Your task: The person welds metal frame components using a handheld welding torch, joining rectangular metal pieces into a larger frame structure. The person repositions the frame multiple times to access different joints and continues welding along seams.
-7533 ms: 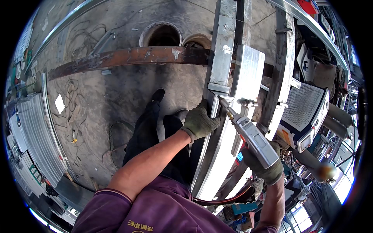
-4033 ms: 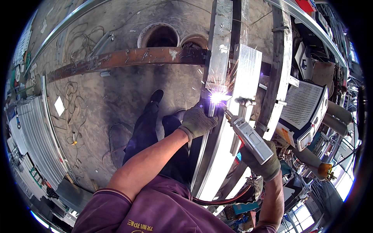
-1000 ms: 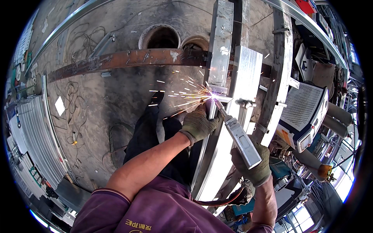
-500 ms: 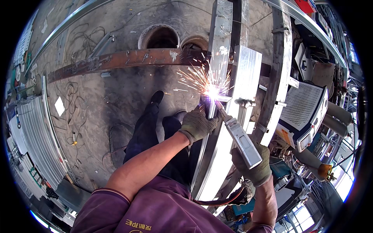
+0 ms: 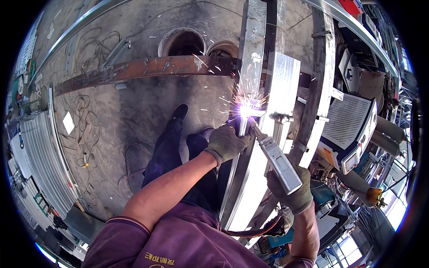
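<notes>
My right hand (image 5: 298, 190), in a grey-green work glove, is closed round the back of a silver welding torch (image 5: 282, 163). The torch slants up and left, its nozzle at a glaring spot with sparks (image 5: 245, 110) on a long metal tube (image 5: 253, 40). Also gloved, my left hand (image 5: 227, 142) lies just nearer than the glare, fingers curled over the edge of a narrow metal bar (image 5: 232, 178). The glare hides the joint itself. Right of the torch tip lies a broad shiny rectangular tube (image 5: 285, 80).
A rusty steel beam (image 5: 147, 68) crosses ahead of my feet, with two round bins (image 5: 182, 42) beyond it. To the right stands a white machine with a perforated panel (image 5: 346, 123). Cables (image 5: 85, 123) and corrugated sheets (image 5: 47, 156) lie on the left.
The spark spray has become smaller and spreads differently, with a few sparks flying farther up. Both hands and the torch stay almost in place.
</notes>
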Tool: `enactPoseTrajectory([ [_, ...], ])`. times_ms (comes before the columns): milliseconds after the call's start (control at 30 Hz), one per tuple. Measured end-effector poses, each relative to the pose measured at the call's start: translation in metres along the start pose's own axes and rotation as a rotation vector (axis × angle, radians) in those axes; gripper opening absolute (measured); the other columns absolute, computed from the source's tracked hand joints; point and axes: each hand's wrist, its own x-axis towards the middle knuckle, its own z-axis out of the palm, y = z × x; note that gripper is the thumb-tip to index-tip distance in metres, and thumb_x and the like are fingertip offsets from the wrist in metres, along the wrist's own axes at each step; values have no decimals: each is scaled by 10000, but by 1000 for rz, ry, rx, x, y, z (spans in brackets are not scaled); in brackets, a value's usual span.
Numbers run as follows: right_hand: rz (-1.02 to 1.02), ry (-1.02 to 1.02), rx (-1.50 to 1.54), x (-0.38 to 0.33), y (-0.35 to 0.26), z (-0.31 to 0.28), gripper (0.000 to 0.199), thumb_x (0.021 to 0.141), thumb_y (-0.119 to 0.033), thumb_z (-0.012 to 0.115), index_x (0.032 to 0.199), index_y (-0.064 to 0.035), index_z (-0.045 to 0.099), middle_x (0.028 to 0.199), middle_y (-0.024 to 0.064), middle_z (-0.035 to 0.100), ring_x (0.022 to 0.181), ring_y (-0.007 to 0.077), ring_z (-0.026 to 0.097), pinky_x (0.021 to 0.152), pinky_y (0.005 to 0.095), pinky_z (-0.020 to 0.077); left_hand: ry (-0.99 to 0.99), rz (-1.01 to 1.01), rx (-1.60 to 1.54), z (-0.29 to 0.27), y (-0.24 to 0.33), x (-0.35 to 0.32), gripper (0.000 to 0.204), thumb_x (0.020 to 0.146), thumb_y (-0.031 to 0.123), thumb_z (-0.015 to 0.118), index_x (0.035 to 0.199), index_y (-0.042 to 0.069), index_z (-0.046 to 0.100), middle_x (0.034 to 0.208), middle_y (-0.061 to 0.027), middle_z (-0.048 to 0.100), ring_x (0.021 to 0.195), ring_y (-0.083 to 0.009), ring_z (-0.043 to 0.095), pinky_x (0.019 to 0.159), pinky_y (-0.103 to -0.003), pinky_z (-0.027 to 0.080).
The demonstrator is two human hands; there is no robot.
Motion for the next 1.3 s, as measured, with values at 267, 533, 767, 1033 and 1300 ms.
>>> enactPoseTrajectory([
  [267,44,2,36,-4,2,1,240,895,-209,841,1049,-48,754,847,116,724,683,322,752,610,413,602,38,27,21,11,-14,5,488,985,409,778,1406,193,659,945,-112,824,892,-317,824,866,-471,641],
  [533,3,6,17,-6,6,-1,250,902,-229,849,1049,-50,758,846,118,730,684,320,753,612,415,602,-16,16,-49,2,-4,3,475,995,401,786,1400,191,657,944,-87,825,899,-273,829,860,-435,641],
  [767,21,13,28,-8,7,-1,259,895,-231,852,1039,-38,757,833,128,737,675,330,757,611,419,605,-23,-1,-25,2,-6,3,479,978,391,787,1399,202,657,1034,-86,828,970,-301,820,896,-452,636],
  [1033,0,-6,-10,-9,8,-2,250,898,-230,841,1024,-34,751,807,125,721,656,332,752,592,424,600,-45,4,-12,5,-12,6,525,976,413,787,1439,210,643,1063,-80,829,997,-310,816,911,-455,631],
  [1300,32,5,25,-11,1,-3,245,899,-219,834,1023,-30,738,819,128,726,659,336,753,590,431,601,-31,-28,-27,3,-4,4,526,1003,419,779,1460,204,630,1092,-72,828,1018,-287,812,917,-438,630],
])
